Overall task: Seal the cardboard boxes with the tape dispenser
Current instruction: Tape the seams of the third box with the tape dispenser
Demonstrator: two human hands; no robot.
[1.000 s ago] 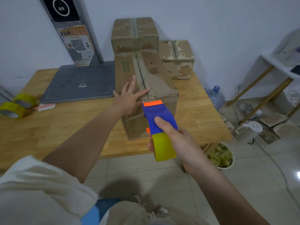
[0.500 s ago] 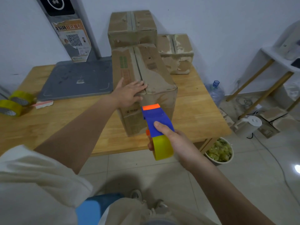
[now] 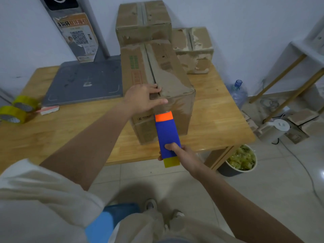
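Note:
A long brown cardboard box (image 3: 168, 74) lies on the wooden table (image 3: 219, 123), its top seam running away from me. My left hand (image 3: 142, 98) presses on the near end of that seam, fingers curled over the top and thumb along the front edge. My right hand (image 3: 182, 155) grips the blue tape dispenser (image 3: 167, 135) with its orange tip against the box's front face just below the top edge; a yellow tape roll shows at its lower end. Two more cardboard boxes, one tall (image 3: 142, 20) and one smaller (image 3: 192, 48), stand behind.
A grey flat panel (image 3: 84, 81) lies at the table's back left. Two yellow tape rolls (image 3: 15, 109) sit at the left edge. On the floor to the right are a water bottle (image 3: 236, 92), a bin (image 3: 240, 163), a white kettle (image 3: 273, 128) and a white shelf (image 3: 305, 50).
My left hand slid from flat on the box top to the near end of the seam. My right hand lowered the dispenser, so its orange tip now meets the box's front face.

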